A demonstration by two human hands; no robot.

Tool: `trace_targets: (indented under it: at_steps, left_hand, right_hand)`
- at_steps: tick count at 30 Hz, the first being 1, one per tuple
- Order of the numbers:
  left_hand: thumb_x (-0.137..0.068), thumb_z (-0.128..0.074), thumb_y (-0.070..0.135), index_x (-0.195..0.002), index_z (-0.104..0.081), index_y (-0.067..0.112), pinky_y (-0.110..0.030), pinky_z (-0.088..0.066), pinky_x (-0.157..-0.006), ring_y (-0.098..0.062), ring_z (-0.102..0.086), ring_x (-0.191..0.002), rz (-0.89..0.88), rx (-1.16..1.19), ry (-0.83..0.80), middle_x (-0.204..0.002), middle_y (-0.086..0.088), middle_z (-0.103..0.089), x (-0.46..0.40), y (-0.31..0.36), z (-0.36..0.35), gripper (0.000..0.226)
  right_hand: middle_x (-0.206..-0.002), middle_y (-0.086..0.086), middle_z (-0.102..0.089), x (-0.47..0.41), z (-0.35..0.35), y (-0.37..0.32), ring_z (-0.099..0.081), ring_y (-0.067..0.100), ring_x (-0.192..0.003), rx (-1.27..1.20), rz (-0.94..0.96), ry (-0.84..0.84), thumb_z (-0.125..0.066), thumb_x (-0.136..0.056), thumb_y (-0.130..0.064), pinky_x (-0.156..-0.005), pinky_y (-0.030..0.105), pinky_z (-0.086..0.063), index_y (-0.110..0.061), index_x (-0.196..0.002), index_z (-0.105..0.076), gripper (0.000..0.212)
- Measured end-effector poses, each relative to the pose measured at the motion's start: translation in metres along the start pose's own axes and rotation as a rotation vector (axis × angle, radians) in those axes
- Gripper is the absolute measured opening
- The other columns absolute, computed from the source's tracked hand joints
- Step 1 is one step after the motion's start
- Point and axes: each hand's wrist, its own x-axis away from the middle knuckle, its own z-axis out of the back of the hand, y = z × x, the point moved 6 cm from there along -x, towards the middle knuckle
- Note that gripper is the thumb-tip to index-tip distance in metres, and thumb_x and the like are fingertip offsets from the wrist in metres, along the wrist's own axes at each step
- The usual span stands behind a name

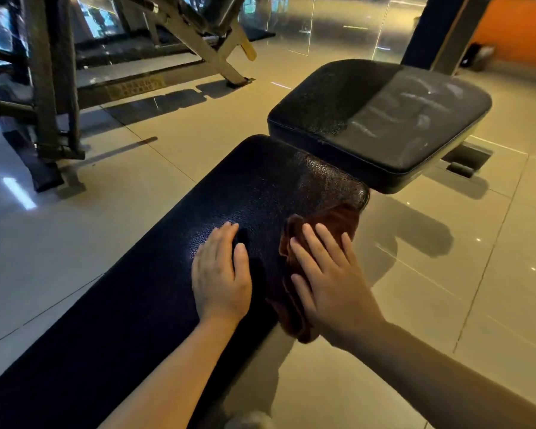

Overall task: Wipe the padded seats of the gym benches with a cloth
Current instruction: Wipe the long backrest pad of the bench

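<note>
A long black padded bench back pad runs from the lower left up to the middle. Beyond its far end sits a separate black seat pad with pale streaks on its right half. A brown cloth lies on the right edge of the long pad near its far end. My right hand presses flat on the cloth with straight, spread fingers. My left hand rests flat on the bare pad just left of the cloth.
A metal gym machine frame stands on the tiled floor at the upper left. A dark pillar rises behind the seat pad, with an orange wall at the far right. Glossy tiles surround the bench.
</note>
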Motion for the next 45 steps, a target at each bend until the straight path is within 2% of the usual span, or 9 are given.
trace_targets:
  at_steps: [7,12,17,23,28,33,36,40,45]
  left_hand:
    - [-0.093,-0.017,0.046,-0.139,-0.045,0.028,-0.042,-0.023,-0.117,-0.004,-0.032,-0.137,-0.004,0.067,0.039,-0.145,0.010,-0.044,0.003,-0.003,0.002,0.058]
    - [-0.094,-0.020,0.044,-0.138,-0.049,0.026,-0.042,-0.027,-0.115,-0.008,-0.039,-0.135,-0.006,0.076,0.089,-0.141,0.014,-0.046,0.000,-0.006,0.000,0.056]
    - [-0.095,-0.024,0.045,-0.136,-0.051,0.022,-0.037,-0.021,-0.112,-0.004,-0.032,-0.132,-0.040,-0.099,0.067,-0.144,0.006,-0.047,-0.001,-0.005,-0.006,0.054]
    - [-0.093,-0.019,0.046,-0.138,-0.049,0.023,-0.033,-0.015,-0.112,0.002,-0.022,-0.130,-0.039,-0.193,0.039,-0.148,0.007,-0.042,-0.003,-0.006,-0.007,0.058]
    - [-0.092,-0.019,0.048,-0.139,-0.047,0.023,-0.037,-0.017,-0.113,-0.014,-0.033,-0.139,-0.045,-0.240,0.018,-0.149,0.004,-0.041,-0.001,-0.004,-0.007,0.061]
    - [-0.088,-0.019,0.051,-0.140,-0.046,0.023,-0.035,-0.018,-0.111,-0.014,-0.033,-0.139,-0.048,-0.228,0.031,-0.149,0.006,-0.040,-0.003,-0.003,-0.005,0.064]
    - [-0.087,-0.021,0.051,-0.138,-0.048,0.021,-0.042,-0.026,-0.111,-0.016,-0.036,-0.137,-0.039,-0.198,0.049,-0.147,0.004,-0.043,-0.005,0.001,-0.006,0.065]
    - [-0.091,-0.034,0.037,-0.136,-0.050,0.017,-0.051,-0.032,-0.110,-0.021,-0.041,-0.134,-0.035,-0.181,0.038,-0.144,-0.001,-0.046,-0.005,0.002,-0.007,0.052]
    - [-0.090,-0.032,0.035,-0.138,-0.048,0.019,-0.048,-0.030,-0.110,-0.020,-0.039,-0.135,-0.027,-0.177,0.021,-0.145,-0.001,-0.045,-0.006,0.002,-0.006,0.052]
  right_hand:
    - [-0.155,0.007,-0.035,-0.024,-0.003,0.000,-0.027,0.025,-0.146,0.070,-0.128,0.014,-0.017,-0.097,-0.059,-0.117,0.047,-0.011,-0.021,-0.147,-0.042,0.068]
    - [-0.164,0.003,-0.006,-0.092,0.017,0.058,-0.002,0.023,-0.151,0.102,-0.368,-0.013,-0.016,-0.099,-0.058,-0.121,0.046,0.002,-0.026,-0.157,-0.012,0.066]
    - [-0.163,0.005,-0.016,-0.075,0.009,0.048,-0.006,0.025,-0.151,-0.012,-0.438,0.165,-0.023,-0.103,-0.043,-0.122,0.046,-0.001,-0.021,-0.154,-0.027,0.056]
    - [-0.157,0.012,-0.030,-0.007,-0.022,-0.008,-0.017,0.029,-0.149,-0.174,-0.349,0.305,-0.029,-0.099,-0.035,-0.117,0.048,-0.026,-0.008,-0.144,-0.045,0.054]
    - [-0.161,0.006,-0.020,0.008,-0.030,-0.015,-0.006,0.021,-0.151,-0.346,-0.350,0.368,-0.032,-0.100,-0.039,-0.119,0.044,-0.020,-0.015,-0.151,-0.032,0.056]
    - [-0.164,0.002,0.002,-0.036,-0.014,0.043,0.003,0.015,-0.150,-0.829,-0.702,0.501,-0.038,-0.103,-0.036,-0.114,0.024,-0.002,-0.025,-0.156,0.004,0.068]
    - [-0.164,0.000,-0.005,-0.058,-0.007,0.068,-0.003,0.013,-0.150,-1.010,-0.711,0.581,-0.040,-0.104,-0.031,-0.118,0.023,-0.002,-0.021,-0.156,0.000,0.067]
    - [-0.164,-0.004,-0.004,-0.051,-0.020,0.064,-0.006,0.010,-0.150,-1.206,-0.763,0.666,-0.046,-0.102,-0.033,-0.123,0.037,-0.011,-0.025,-0.155,0.003,0.073]
    - [-0.154,-0.029,0.012,-0.002,-0.050,-0.007,0.012,-0.007,-0.145,-1.307,-0.702,0.567,-0.043,-0.101,-0.043,-0.115,0.012,0.001,-0.049,-0.143,0.012,0.069]
